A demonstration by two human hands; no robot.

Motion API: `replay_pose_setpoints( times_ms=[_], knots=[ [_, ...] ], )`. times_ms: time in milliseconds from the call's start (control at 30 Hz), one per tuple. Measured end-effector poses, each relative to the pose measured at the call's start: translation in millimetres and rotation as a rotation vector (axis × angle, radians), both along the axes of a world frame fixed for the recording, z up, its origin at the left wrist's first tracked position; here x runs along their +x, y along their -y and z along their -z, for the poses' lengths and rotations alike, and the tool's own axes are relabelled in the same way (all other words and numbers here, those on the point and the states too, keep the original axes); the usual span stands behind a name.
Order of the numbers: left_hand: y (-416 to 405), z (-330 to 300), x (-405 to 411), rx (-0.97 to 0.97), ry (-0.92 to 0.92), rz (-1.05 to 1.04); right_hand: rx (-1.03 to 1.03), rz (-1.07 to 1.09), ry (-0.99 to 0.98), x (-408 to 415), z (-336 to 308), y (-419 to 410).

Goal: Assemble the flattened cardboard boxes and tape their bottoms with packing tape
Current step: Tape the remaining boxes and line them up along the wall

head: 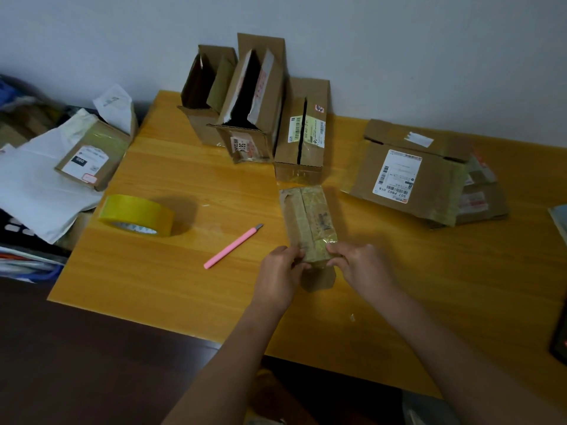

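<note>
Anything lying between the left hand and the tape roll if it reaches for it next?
Nothing blocks it. The left hand grips the small box; bare table lies toward the tape roll, and the pink knife sits just nearer than that line.

The desk (pixel 171 185) is smooth yellow wood-grain laminate with a soft sheen. Centre frame, the small box (pixel 308 222) is matt brown cardboard under glossy, wrinkled old tape. The tape roll (pixel 136 214) is shiny translucent yellow plastic; the knife (pixel 231 246) is smooth pink plastic, metal-tipped.

Dark device (pixel 559 342) cut by right edge
</note>
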State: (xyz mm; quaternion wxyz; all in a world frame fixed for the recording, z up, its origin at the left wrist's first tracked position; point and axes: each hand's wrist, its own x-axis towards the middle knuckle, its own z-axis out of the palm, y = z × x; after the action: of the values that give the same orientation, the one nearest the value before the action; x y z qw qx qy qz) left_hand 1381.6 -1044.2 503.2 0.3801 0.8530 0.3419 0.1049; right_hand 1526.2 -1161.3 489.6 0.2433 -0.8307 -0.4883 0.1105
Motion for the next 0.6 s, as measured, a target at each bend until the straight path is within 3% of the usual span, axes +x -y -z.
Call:
replay_pose_setpoints(
  times_ms=[333,600],
  knots=[
    [4.3,0.4,-3.3,-0.028,-0.022,-0.022,0.025,-0.005,0.049,-2.8,-3.0,4.0],
    [3.5,-0.9,-3.9,-0.008,-0.014,-0.004,0.022,-0.054,-0.061,6.5,2.0,8.7]
  ],
)
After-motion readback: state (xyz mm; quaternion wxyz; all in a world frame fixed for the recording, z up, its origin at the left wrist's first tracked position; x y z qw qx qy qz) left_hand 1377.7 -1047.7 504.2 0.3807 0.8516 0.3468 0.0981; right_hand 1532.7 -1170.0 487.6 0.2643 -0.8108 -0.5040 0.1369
